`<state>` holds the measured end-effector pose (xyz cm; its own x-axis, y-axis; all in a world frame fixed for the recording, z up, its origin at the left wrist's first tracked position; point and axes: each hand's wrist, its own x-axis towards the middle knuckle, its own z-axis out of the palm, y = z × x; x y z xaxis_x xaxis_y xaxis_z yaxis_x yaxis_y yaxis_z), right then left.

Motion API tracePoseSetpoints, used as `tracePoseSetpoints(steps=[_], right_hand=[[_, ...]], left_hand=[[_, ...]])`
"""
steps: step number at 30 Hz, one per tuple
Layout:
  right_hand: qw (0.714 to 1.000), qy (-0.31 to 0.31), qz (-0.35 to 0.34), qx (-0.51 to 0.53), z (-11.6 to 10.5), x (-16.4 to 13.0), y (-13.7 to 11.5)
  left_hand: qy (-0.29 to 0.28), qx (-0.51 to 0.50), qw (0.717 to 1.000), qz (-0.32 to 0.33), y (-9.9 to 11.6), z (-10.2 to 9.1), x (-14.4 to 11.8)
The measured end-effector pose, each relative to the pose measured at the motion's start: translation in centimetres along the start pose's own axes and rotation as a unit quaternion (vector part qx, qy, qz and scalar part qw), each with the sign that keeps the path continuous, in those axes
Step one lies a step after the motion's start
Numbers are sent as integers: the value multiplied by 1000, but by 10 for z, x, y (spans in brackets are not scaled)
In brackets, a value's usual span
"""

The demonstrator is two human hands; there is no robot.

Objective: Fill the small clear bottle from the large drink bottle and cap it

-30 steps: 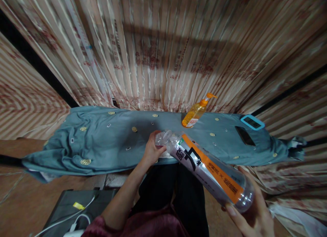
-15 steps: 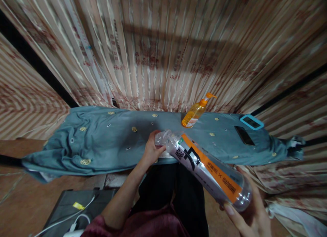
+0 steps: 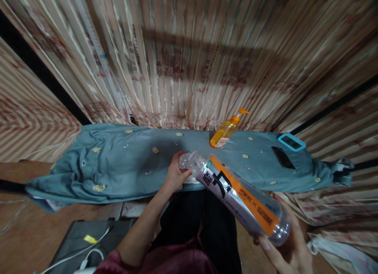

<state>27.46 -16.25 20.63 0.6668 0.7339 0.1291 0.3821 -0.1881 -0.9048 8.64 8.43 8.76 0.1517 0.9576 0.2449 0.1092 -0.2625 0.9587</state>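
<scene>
Clear plastic bottle (image 3: 236,191) spans both hands, lying tilted.
Left hand (image 3: 175,174) pinches its neck; right hand (image 3: 288,250) cups the nearer, lower base.

The right hand (image 3: 288,252) runs off the bottom edge. The bottle (image 3: 236,193) hides its palm. The left hand (image 3: 176,173) covers the bottle's cap.

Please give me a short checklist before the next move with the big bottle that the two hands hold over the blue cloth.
1. Right hand supports the base of the large clear plastic bottle with the orange label: ok.
2. Left hand grips its neck end: ok.
3. Cap on or off: cannot tell.
4. Orange pump soap bottle stands apart: ok.
5. Black phone on the grey-blue patterned cloth lies away from the bottle mouth: ok.
</scene>
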Motion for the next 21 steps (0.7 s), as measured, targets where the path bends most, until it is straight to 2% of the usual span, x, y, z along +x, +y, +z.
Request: tracePoseSetpoints(steps=[9, 21], right_hand=[[1000, 12, 20, 12, -2, 2, 10], [1000, 1, 21, 6, 1, -2, -5]], left_hand=[[-16, 2, 1000, -15, -1, -2, 0], [-11, 3, 1000, -10, 3, -3, -1]])
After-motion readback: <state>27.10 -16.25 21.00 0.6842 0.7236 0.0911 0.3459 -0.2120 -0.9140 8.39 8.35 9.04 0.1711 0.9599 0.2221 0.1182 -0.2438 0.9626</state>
